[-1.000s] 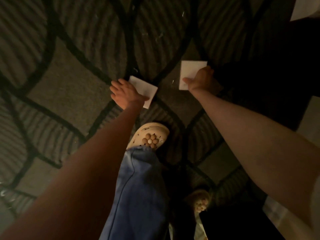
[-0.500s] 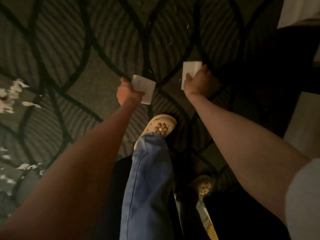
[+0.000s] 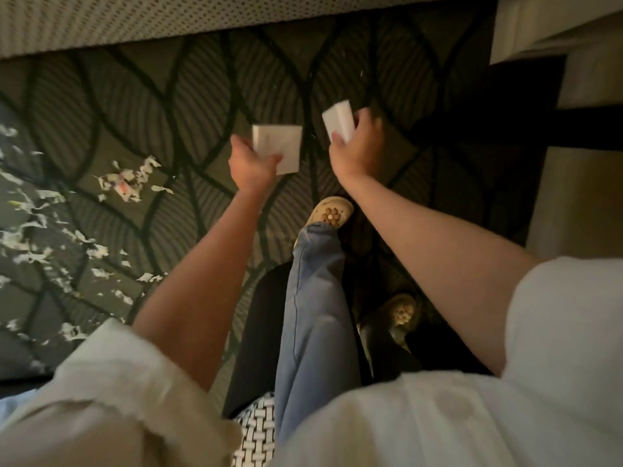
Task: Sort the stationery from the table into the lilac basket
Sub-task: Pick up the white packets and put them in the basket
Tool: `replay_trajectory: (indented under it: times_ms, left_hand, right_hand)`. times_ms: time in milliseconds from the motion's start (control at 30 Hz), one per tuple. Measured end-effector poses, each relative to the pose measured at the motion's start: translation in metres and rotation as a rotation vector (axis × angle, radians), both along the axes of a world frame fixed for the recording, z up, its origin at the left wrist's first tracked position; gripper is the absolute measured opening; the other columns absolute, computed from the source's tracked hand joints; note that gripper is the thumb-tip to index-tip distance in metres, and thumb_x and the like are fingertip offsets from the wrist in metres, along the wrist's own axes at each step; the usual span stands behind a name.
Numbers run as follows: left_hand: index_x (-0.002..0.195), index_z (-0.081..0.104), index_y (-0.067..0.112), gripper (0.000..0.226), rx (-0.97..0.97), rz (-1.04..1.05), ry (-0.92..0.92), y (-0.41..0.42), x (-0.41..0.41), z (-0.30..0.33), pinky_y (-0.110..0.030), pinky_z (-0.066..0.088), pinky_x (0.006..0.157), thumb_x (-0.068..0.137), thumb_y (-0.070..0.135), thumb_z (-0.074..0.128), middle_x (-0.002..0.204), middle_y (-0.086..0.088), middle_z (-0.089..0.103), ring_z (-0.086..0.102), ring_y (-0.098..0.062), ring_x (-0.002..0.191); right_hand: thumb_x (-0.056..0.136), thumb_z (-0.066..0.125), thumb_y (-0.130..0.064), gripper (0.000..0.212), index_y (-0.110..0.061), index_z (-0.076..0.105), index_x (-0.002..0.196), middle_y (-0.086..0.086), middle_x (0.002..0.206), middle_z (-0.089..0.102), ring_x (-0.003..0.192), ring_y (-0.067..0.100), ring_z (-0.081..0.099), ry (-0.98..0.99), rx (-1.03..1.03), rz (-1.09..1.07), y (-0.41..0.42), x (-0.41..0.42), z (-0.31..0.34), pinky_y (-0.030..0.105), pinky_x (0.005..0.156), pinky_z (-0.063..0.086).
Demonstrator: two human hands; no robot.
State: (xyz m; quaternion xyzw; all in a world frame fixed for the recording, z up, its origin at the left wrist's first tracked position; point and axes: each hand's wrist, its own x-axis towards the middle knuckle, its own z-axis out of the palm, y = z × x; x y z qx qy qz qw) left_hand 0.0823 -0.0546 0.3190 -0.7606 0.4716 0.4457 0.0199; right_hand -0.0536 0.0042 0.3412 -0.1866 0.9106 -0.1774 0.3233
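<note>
Both pads have been lifted clear of carpet (image 3: 101,106) since prev frames; view is now pulled back, so paper scraps (image 3: 124,183) at left and a pale edge at far side are seen. Left hand (image 3: 251,165): left white pad (image 3: 278,148) is held, thumb on its near edge, other fingers hidden under it. Right hand (image 3: 357,146): right white pad (image 3: 338,124) is gripped, fingers curled round its right side. Lilac basket and table not seen. Risk: left pad is held shallow at one edge, could slip if swung fast.
</note>
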Motion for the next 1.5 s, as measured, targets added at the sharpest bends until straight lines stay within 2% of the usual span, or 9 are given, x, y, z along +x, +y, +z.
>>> replay_trajectory:
  times_ms: [200,467,700,833,900,1000,1167,1400,1500]
  left_hand:
    - [0.112,0.047,0.01,0.047,-0.024,-0.007,0.014,0.018,0.01,0.1,-0.035,0.054,0.087,0.077,0.018,0.078,0.105,0.002,0.055,0.06,-0.02,0.105]
    - [0.117,0.047,0.011,0.045,-0.079,-0.161,0.118,0.031,0.0,0.22,-0.03,0.054,0.087,0.082,0.018,0.074,0.116,-0.002,0.058,0.057,-0.014,0.106]
    - [0.106,0.045,0.015,0.04,-0.176,-0.333,0.249,0.028,-0.045,0.312,-0.01,0.043,0.06,0.08,0.02,0.076,0.099,0.009,0.05,0.052,-0.003,0.091]
    - [0.104,0.044,0.016,0.043,-0.227,-0.458,0.337,0.039,-0.077,0.353,-0.02,0.052,0.075,0.078,0.022,0.078,0.1,0.01,0.051,0.055,-0.007,0.095]
    - [0.102,0.042,0.018,0.044,-0.258,-0.528,0.403,0.049,-0.096,0.376,-0.029,0.055,0.082,0.077,0.023,0.078,0.104,0.006,0.054,0.058,-0.01,0.099]
    - [0.102,0.043,0.018,0.045,-0.289,-0.604,0.486,0.065,-0.124,0.405,-0.034,0.057,0.082,0.076,0.025,0.079,0.107,0.0,0.058,0.061,-0.013,0.099]
    - [0.101,0.043,0.019,0.047,-0.337,-0.693,0.64,0.105,-0.17,0.452,-0.039,0.057,0.082,0.074,0.026,0.08,0.108,-0.004,0.061,0.064,-0.014,0.098]
    - [0.099,0.043,0.017,0.046,-0.31,-0.866,0.76,0.18,-0.225,0.5,-0.03,0.057,0.074,0.074,0.02,0.081,0.101,-0.002,0.062,0.064,-0.013,0.09]
    - [0.103,0.044,0.013,0.045,-0.291,-0.941,0.79,0.211,-0.245,0.509,-0.023,0.055,0.07,0.077,0.02,0.08,0.098,0.004,0.06,0.063,-0.01,0.091]
  right_hand:
    - [0.089,0.064,-0.021,0.034,-0.008,0.058,0.119,0.01,0.126,0.05,0.113,0.024,0.054,0.024,-0.011,-0.147,0.019,0.032,0.105,0.033,0.089,0.052]
    - [0.086,0.068,-0.021,0.027,-0.001,0.064,0.104,0.012,0.113,0.056,0.098,0.02,0.058,0.074,-0.188,-0.111,0.042,0.025,0.23,0.021,0.078,0.045]
    - [0.084,0.07,-0.023,0.035,-0.003,0.064,0.112,0.011,0.113,0.057,0.097,0.012,0.056,0.135,-0.397,-0.272,0.069,-0.021,0.337,0.017,0.079,0.045]
    - [0.084,0.07,-0.025,0.039,-0.007,0.062,0.117,0.006,0.116,0.056,0.103,0.012,0.057,0.118,-0.459,-0.418,0.092,-0.052,0.389,0.027,0.087,0.052]
    - [0.083,0.07,-0.027,0.04,-0.009,0.06,0.118,0.003,0.114,0.055,0.103,0.012,0.057,0.104,-0.499,-0.474,0.114,-0.069,0.411,0.031,0.088,0.053]
    - [0.082,0.07,-0.029,0.036,-0.014,0.058,0.113,0.003,0.112,0.059,0.1,0.012,0.06,0.097,-0.549,-0.591,0.145,-0.087,0.437,0.034,0.084,0.056]
    - [0.075,0.071,-0.032,0.039,-0.006,0.063,0.102,0.009,0.101,0.064,0.092,0.016,0.062,0.222,-0.619,-0.759,0.208,-0.115,0.475,0.036,0.076,0.056]
    - [0.071,0.07,-0.03,0.032,-0.005,0.067,0.09,0.009,0.086,0.067,0.076,0.017,0.065,0.313,-0.726,-0.958,0.298,-0.137,0.518,0.035,0.062,0.052]
    - [0.078,0.071,-0.02,0.015,-0.007,0.062,0.079,0.002,0.072,0.061,0.065,0.008,0.058,0.306,-0.795,-1.031,0.334,-0.14,0.525,0.028,0.056,0.046]
